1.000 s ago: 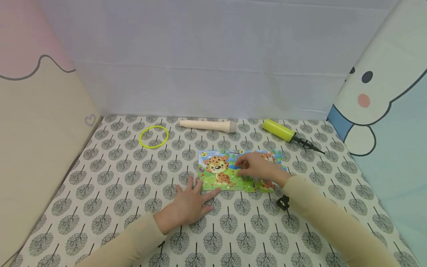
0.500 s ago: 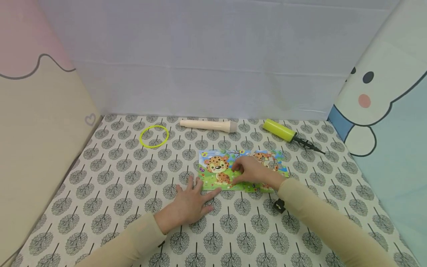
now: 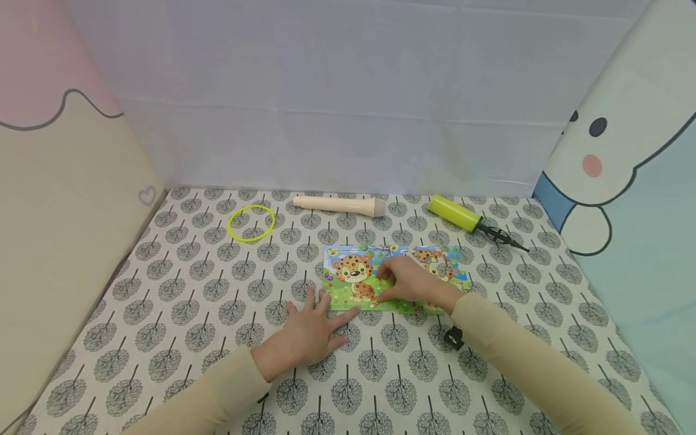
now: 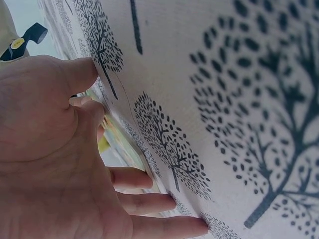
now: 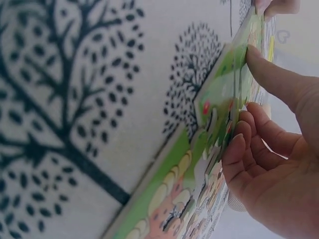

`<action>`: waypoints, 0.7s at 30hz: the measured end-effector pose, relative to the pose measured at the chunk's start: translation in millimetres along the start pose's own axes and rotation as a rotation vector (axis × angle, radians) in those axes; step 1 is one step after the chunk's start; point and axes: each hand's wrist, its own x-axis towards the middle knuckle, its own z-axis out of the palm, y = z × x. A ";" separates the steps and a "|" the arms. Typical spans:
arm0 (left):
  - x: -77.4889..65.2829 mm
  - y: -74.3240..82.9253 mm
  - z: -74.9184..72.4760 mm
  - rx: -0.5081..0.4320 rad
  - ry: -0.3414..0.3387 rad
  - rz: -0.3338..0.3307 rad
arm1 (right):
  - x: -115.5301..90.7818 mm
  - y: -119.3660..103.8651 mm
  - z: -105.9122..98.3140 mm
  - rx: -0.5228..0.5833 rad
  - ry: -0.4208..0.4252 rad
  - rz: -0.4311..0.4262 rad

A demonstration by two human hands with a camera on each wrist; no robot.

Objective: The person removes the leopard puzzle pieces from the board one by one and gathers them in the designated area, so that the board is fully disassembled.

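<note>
A picture card of a spotted leopard cub (image 3: 354, 272) lies flat on the tree-print tablecloth, with jigsaw pieces (image 3: 439, 275) of a like picture along its right side. My right hand (image 3: 410, 279) is over the seam between them. Its thumb (image 5: 269, 69) and curled fingers grip at a green jigsaw piece (image 5: 219, 107) there, partly hidden by the hand. In the right wrist view, more pieces (image 5: 167, 206) show uneven, interlocking edges. My left hand (image 3: 309, 331) rests with spread fingers on the cloth, fingertips right at the card's lower left edge.
A yellow-green ring (image 3: 251, 223) lies at the back left. A pale pink microphone-shaped tube (image 3: 337, 204) is at the back middle, and a yellow-green hand pump (image 3: 457, 214) with a black nozzle at the back right. A grey-white curtain (image 3: 353, 121) stands behind the table.
My right hand has moved a little left, from over the jigsaw pieces onto the card's right edge, uncovering more of the pieces. My left hand has stayed still.
</note>
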 end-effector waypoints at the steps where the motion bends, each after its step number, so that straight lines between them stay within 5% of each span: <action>1: 0.2 0.0 0.1 0.000 0.000 0.000 | 0.0 -0.3 0.0 -0.002 -0.001 0.002; 21: -0.6 0.5 -0.2 -0.006 0.008 0.002 | -9.5 -6.1 -6.3 0.051 0.016 -0.018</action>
